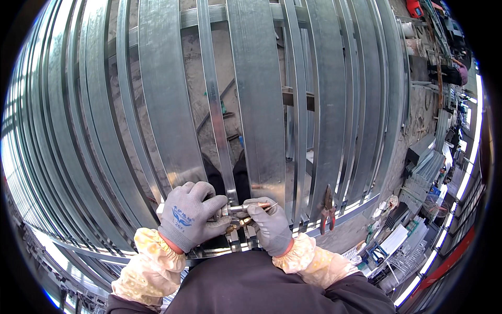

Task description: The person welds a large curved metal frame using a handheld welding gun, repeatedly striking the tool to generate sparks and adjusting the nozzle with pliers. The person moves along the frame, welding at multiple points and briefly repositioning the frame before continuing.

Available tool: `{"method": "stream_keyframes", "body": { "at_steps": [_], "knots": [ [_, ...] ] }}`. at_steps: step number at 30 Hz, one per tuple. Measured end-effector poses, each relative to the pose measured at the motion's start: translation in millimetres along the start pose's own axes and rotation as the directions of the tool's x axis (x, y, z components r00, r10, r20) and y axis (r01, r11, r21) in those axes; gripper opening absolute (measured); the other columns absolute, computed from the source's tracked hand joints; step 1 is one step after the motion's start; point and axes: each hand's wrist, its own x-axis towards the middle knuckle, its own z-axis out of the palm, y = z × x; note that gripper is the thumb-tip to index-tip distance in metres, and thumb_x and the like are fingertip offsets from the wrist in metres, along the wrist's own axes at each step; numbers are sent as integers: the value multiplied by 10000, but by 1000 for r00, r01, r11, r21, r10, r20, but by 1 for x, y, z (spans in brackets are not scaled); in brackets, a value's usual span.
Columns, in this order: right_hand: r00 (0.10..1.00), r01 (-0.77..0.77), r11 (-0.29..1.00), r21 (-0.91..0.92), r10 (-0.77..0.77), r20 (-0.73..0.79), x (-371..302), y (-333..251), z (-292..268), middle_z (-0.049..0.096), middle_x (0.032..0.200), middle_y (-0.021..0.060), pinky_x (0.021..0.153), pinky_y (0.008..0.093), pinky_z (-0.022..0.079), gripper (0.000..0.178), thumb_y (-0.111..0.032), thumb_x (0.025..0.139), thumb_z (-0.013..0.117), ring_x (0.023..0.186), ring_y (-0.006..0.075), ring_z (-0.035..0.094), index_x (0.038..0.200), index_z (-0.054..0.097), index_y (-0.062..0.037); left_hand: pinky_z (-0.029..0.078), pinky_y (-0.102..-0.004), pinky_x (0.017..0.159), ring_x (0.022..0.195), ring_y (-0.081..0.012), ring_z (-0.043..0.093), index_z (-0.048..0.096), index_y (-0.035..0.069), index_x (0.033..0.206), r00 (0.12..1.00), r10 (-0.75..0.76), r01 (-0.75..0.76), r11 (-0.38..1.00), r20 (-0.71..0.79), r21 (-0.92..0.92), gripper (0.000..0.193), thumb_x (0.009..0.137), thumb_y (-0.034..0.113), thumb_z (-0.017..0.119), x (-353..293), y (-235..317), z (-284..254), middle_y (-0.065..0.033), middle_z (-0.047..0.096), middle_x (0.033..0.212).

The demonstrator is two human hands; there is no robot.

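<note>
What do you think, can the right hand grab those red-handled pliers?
Probably yes: the red-handled pliers lie off to the right of the right hand, with nothing seen blocking the way. But that hand holds a metal tool, so it would likely need to let go first.

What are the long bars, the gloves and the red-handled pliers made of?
Bars: metal, probably steel; smooth and grey, with a soft shine.
Gloves: stretchy cloth, perhaps rubber-coated; they look dull and hug the fingers.
Pliers: probably metal at the dark head; the bright red handles look like plastic or rubber, but they're too small to be sure.
</note>
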Motion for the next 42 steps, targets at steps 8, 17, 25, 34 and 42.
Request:
{"method": "stream_keyframes", "body": {
  "at_steps": [8,17,25,34,42],
  "knots": [
    [1000,-4,1000,29,3,14,0,2,-2,705,1016,133,844,330,600,166,-121,1029,592,937,195,717,1110,619,21,473,-407,698,784,-241,594,738,157,943,1000,3,-2,1000,-6,5,375,634,349,829,0,0,1,-43,583,902],
    [999,-43,994,96,44,-5,-1,-3,2,728,1007,100,834,268,569,153,-73,989,656,901,137,695,1107,661,25,471,-406,694,779,-240,594,740,159,928,1000,-9,9,1000,19,10,362,635,354,827,1,1,-1,-43,582,895],
    [999,-36,998,47,36,-15,1,3,-1,725,1012,133,842,320,592,171,-101,1004,637,923,193,716,1122,642,23,482,-384,632,773,-216,614,725,179,927,1000,6,-7,999,18,43,349,688,416,818,2,0,-2,-20,584,913],
    [999,-34,995,91,36,-20,0,3,0,721,1040,96,855,244,553,175,-75,994,649,942,127,686,1134,656,29,467,-397,665,760,-229,590,736,169,920,1000,-9,9,1000,11,11,361,632,361,839,2,0,0,-37,577,894],
    [999,-23,993,118,25,-20,-1,4,0,726,1034,110,871,256,558,178,-79,997,645,956,145,695,1135,654,33,490,-378,642,783,-206,614,721,178,935,1000,1,-1,1000,24,27,328,703,391,815,2,0,-4,-13,580,911]
  ]
}}
